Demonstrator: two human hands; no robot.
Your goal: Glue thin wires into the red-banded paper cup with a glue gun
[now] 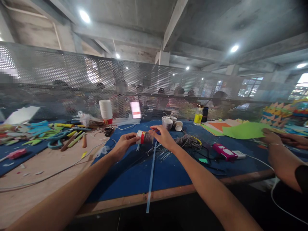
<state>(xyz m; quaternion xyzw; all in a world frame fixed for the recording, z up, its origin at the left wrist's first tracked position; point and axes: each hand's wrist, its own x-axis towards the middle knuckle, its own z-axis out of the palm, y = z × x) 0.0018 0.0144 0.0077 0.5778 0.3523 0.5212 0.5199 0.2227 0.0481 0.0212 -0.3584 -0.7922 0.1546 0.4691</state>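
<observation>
My left hand (127, 143) grips a small paper cup (141, 136), white with a red and yellow band, tilted on its side. The cup's right end looks grey and see-through, and blurred. My right hand (162, 136) is closed at that end, its thumb and fingers pinched together; a bit of blue shows beneath them, and what they hold is hidden. Below this hand a long pale translucent strip (151, 179) runs over the table's front edge. Thin wires (165, 153) and a coil of grey cord (189, 142) lie just right of the cup.
Several white cups (167, 123) stand behind my hands. A cup stack (106, 110), scissors (55, 138) and tools are left. A yellow bottle (198, 115) and a magenta box (224, 151) are right. Another person's hand (271, 137) holds green paper (247, 131).
</observation>
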